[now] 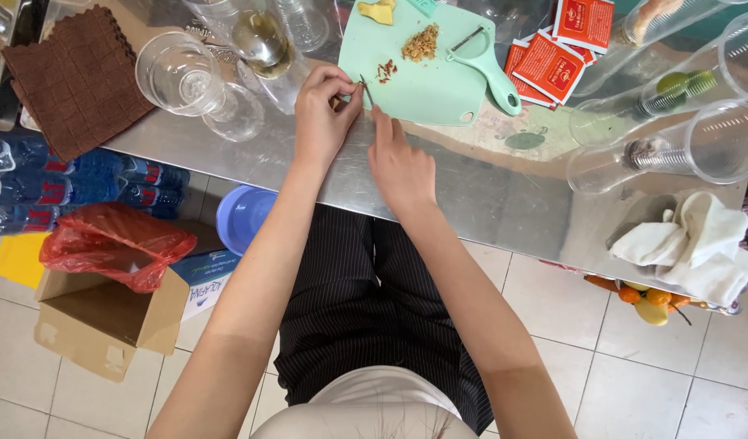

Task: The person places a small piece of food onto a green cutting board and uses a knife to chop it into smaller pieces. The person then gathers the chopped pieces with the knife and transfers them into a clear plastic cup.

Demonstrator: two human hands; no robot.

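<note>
My left hand (325,114) pinches the upper end of a thin dark green stem (366,89) at the near left edge of a mint green cutting board (435,93). My right hand (400,167) lies just below it, its fingertips closed on the stem's lower end. On the board lie a few red chilli bits (386,71), a heap of finely chopped yellowish bits (421,43) and a green peeler (489,71). A pale yellow chunk (378,10) sits at the board's far edge.
The steel table (488,195) also carries a brown cloth (77,77), clear cups (183,77), red sachets (557,57), plastic cups lying on their sides (715,142) and a white cloth (699,244). Below are water bottles (65,183), a cardboard box (105,321) with a red bag (113,244), and a blue bucket (244,215).
</note>
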